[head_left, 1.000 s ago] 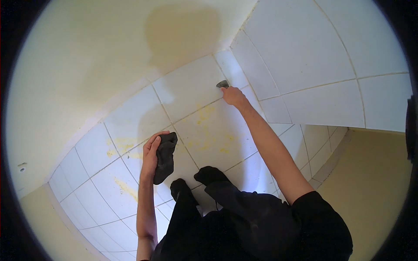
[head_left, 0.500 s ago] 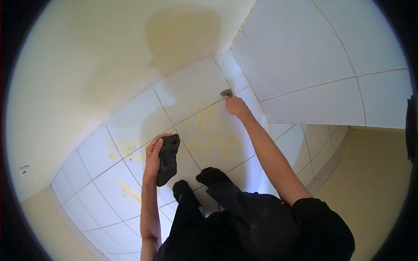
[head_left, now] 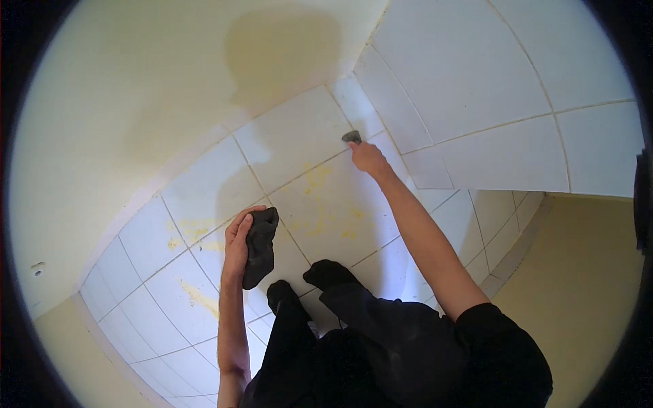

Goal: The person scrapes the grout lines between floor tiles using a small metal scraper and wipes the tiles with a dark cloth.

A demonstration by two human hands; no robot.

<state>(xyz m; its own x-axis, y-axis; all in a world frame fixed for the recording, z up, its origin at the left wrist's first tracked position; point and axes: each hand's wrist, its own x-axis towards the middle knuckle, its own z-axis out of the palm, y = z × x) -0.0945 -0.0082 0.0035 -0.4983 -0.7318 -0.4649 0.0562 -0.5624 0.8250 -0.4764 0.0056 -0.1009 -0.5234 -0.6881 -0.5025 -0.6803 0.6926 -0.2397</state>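
Note:
My left hand is closed around a folded black cloth, which hangs down in front of the palm above the tiled floor. My right hand reaches far forward, its fingers wrapped round a small scraper with a dark, fan-shaped blade. The blade is at the grout line between two tiles, near the far corner; whether it touches the floor I cannot tell. The scraper's handle is hidden in the fist. Yellow smears mark the white floor tiles between my hands, and more lie left of the cloth.
A cream wall rises along the far left side. On the right stands a white-tiled block with a straight lower edge. My feet in black socks are on the floor below my hands. A beige surface lies at the right.
My right hand and the scraper have shifted slightly farther forward, and the blade now tilts differently. My left hand keeps its hold on the cloth.

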